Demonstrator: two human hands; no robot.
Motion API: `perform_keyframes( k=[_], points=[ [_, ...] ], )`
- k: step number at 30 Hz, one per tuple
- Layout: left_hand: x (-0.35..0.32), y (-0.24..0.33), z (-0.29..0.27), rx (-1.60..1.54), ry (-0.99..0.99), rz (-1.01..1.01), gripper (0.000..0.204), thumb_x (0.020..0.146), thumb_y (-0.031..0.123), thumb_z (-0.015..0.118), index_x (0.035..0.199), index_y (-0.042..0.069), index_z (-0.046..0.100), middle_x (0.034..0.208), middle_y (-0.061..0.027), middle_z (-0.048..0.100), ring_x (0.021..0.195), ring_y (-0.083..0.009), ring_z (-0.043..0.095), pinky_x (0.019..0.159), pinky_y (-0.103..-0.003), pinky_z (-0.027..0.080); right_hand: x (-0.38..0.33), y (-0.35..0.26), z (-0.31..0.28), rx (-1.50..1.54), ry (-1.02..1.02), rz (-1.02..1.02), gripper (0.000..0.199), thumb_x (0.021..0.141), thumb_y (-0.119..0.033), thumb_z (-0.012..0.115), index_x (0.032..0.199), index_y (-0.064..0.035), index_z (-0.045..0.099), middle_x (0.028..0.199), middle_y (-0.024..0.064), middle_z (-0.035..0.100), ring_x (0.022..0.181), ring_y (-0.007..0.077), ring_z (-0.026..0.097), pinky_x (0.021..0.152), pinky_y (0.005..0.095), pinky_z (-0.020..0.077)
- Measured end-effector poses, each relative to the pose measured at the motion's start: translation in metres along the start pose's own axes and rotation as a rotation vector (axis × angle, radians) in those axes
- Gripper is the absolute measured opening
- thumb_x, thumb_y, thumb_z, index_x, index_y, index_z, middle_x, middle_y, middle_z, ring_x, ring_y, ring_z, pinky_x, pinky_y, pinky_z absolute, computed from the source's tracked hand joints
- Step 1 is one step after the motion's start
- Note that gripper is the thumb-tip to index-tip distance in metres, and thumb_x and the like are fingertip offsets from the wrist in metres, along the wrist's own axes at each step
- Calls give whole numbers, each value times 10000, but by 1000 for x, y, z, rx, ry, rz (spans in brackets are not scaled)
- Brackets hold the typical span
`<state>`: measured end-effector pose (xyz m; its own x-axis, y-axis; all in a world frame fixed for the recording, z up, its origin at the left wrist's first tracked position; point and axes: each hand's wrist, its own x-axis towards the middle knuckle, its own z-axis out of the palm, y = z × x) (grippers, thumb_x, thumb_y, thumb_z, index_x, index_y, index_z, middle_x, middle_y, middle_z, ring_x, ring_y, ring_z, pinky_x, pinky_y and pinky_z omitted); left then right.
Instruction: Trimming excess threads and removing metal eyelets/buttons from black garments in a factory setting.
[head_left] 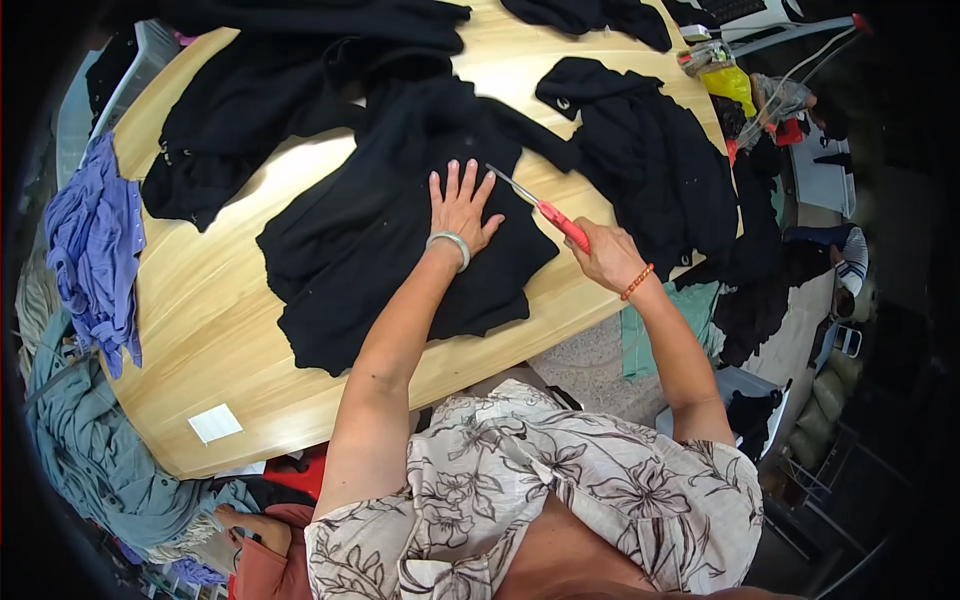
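A black garment (365, 225) lies spread on the wooden table in front of me. My left hand (464, 205) rests flat on it, fingers spread. My right hand (611, 256) is wrapped around the red handle of a slim metal-shafted tool (563, 224), whose exact kind I cannot make out. The tool's tip points up and left over the cloth, a little right of my left fingertips. To the right lies another black garment (650, 150), with one more black garment (250, 110) at the far left.
The light wooden table (190, 330) has a white paper slip (215, 424) near its front left. Purple cloth (95, 240) hangs over the left edge, above heaped grey-green garments (110, 450). A co-worker's arm (255, 525) shows at lower left. A yellow bag (728, 88) and cables (800, 70) are at the far right.
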<state>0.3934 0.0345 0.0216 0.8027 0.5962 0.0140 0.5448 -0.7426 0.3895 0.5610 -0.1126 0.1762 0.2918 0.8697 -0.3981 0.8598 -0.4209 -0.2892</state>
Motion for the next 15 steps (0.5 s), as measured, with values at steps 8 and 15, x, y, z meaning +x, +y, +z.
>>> perform_keyframes(
  k=[8,15],
  points=[
    [2,-2,0,18,24,24,701,856,514,609,1454,202,418,1559,-120,281,1463,-379,146,1165,-591,32,31,-42,4,-88,8,-177,183,866,-236,617,902,-57,626,710,187,664,724,373,672,678,459,530],
    [0,-3,-1,12,-6,4,692,850,501,623,1446,209,428,1555,-103,293,1459,-357,177,1163,-588,70,46,-11,-3,-212,72,16,191,867,-244,621,859,-55,650,722,188,673,731,354,681,672,446,535]
  ],
)
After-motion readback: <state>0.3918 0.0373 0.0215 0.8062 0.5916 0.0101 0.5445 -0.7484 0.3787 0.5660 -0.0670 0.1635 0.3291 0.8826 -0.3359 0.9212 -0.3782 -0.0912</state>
